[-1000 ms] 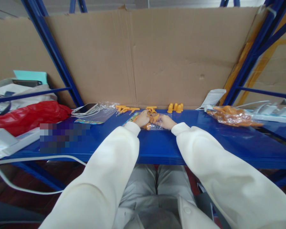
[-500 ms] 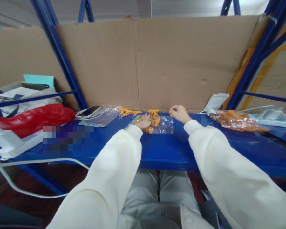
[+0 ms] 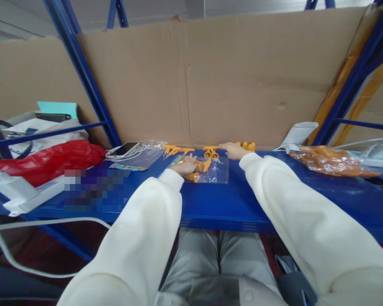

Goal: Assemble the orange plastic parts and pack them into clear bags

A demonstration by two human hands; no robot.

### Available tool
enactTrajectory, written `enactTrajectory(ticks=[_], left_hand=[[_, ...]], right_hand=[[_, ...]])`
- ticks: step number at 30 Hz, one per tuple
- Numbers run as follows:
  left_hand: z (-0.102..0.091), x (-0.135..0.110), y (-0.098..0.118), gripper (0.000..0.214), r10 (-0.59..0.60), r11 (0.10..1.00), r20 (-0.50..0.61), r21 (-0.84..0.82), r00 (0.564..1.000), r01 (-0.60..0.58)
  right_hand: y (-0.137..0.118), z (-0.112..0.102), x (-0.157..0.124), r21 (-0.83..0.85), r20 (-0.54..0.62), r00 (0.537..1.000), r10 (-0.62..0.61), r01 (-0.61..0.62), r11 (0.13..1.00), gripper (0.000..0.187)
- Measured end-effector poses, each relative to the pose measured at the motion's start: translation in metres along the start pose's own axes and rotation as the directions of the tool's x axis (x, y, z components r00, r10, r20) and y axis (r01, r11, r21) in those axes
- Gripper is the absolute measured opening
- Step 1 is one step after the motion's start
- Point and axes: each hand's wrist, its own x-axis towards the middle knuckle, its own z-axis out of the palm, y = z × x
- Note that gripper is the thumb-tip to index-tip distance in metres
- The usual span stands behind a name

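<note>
The left hand (image 3: 187,167) lies with its fingers spread over the orange plastic pieces (image 3: 207,164) on the clear plastic bag (image 3: 221,173), at the middle of the surface (image 3: 225,204), while the right hand (image 3: 234,151) reaches to the back edge, between the orange T-shaped handle (image 3: 210,148) and the orange cup-shaped pieces (image 3: 251,146). The right fingers look close together beside the handle's end, but I cannot tell if they are clamped on it. The step in hand seems to be picking at the back edge, so the next move calls for a sure pinch, the left hand steadying the bag.
</note>
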Motion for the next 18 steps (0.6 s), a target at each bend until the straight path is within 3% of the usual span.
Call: enactTrajectory(ticks=[8,18], left_hand=[[-0.013,-0.003,-0.018,0.073,-0.079,0.997,0.010,-0.019,0.997,0.079],[-0.006,0.006,-0.033,0.069,-0.055,0.997,-0.034,-0.056,0.998,0.053]], right_hand=[[-0.021,0.014,0.028,-0.077,0.080,0.992,-0.098,0.105,0.991,0.066],[-0.050,0.009,0.043,-0.066,0.153,0.978,-0.138,0.150,0.986,0.049]])
